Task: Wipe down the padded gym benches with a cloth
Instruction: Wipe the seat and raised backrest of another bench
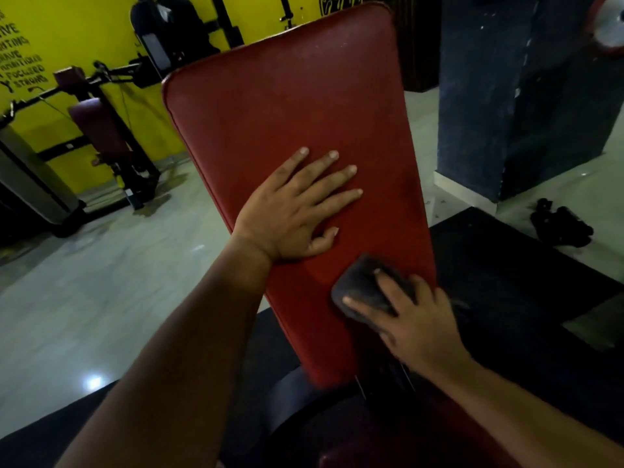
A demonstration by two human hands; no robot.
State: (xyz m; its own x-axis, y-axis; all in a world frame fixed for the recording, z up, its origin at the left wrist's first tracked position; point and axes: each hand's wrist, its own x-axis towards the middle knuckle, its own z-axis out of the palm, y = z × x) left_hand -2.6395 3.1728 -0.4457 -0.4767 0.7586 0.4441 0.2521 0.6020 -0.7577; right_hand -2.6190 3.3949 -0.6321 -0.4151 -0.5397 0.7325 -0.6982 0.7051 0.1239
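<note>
Soft, limp cloth (363, 292) likely bunches, so right hand (417, 320) presses it with flat fingers; left hand (290, 211), fingers straight, steadies the slick pad (287, 96).

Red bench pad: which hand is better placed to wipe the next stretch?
Right. The right hand presses the dark cloth on the red pad; the left hand lies flat on it, empty.

bench: red padded vinyl backrest (287, 96), tilted
left hand (293, 211): flat on pad, fingers spread
right hand (415, 315): presses dark grey cloth (363, 288) near pad's lower right edge
</note>
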